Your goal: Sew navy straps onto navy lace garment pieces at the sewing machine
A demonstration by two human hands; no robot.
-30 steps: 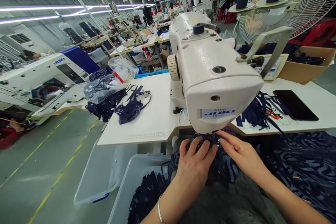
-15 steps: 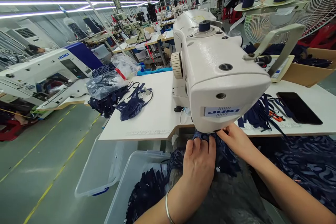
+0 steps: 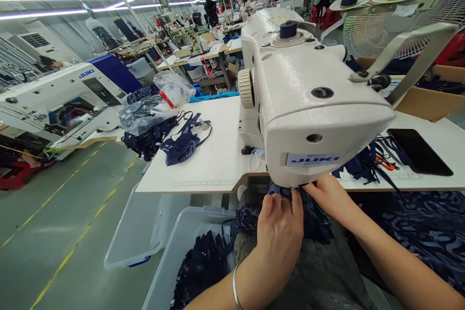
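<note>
A navy patterned fabric piece (image 3: 315, 220) hangs over the front of a white JUKI sewing machine (image 3: 323, 106). My left hand (image 3: 280, 225), a silver bangle on its wrist, presses bent fingers onto this fabric just below the machine head. On the other side my right hand (image 3: 332, 199) pinches the fabric's edge, its fingertips partly hidden under the head. The needle area is out of sight behind the machine's front. A finished-looking navy bra (image 3: 185, 143) lies on the white table (image 3: 218, 155) to the left.
A clear plastic bin (image 3: 181, 232) with dark navy pieces stands below at left. On the right of the table are navy straps (image 3: 358, 162), orange-handled snips (image 3: 385, 162) and a black phone (image 3: 421, 151). A cardboard box (image 3: 432, 101) and a fan (image 3: 385, 29) are behind.
My view has shifted slightly, so the machine head looks a little larger and further right. Both hands keep hold of the fabric with barely any change in their grip.
</note>
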